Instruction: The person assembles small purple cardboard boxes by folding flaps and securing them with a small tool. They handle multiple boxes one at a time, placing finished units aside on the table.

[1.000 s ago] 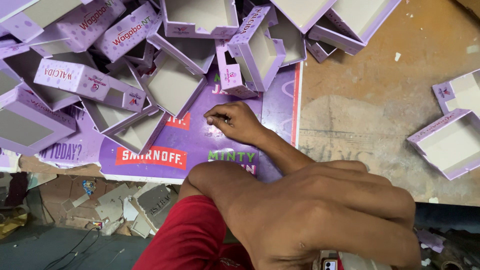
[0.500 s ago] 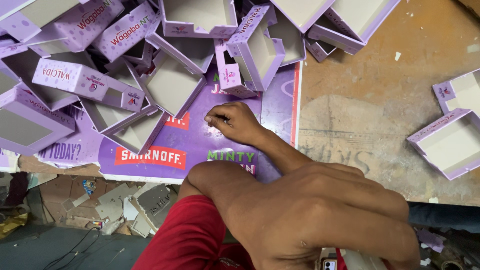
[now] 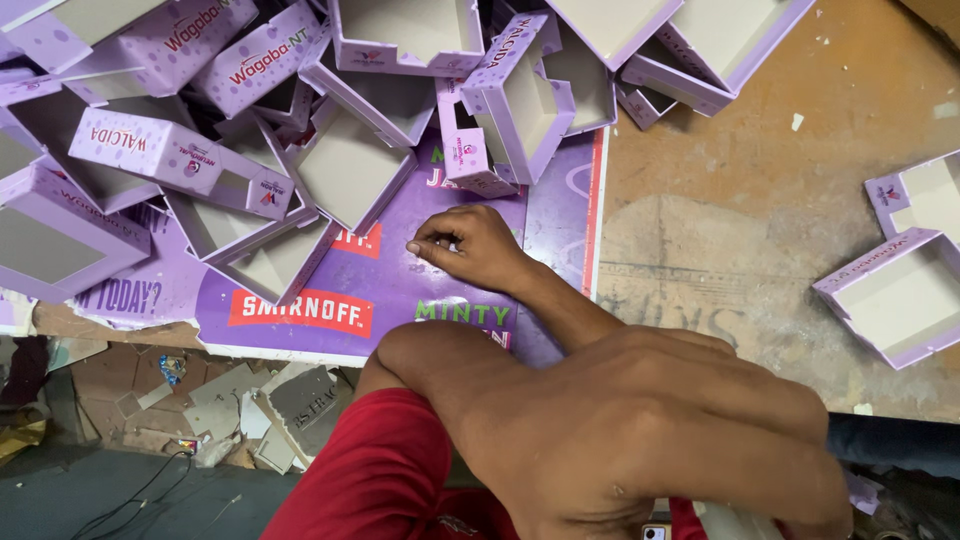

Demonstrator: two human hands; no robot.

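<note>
I see my left hand (image 3: 470, 245) pressing on a purple poster (image 3: 400, 290) that looks like printed paper or thin card, smooth with a slight sheen. The lilac trays (image 3: 350, 170) heaped on it look like cardboard: printed smooth paper outside, plain matt grey board inside. The worktop (image 3: 740, 210) beside them looks like worn wood or board, rough, scuffed and dusty, with pale flecks. My right hand (image 3: 650, 440) fills the foreground; the red sleeve (image 3: 390, 470) next to it is matt cloth.
</note>
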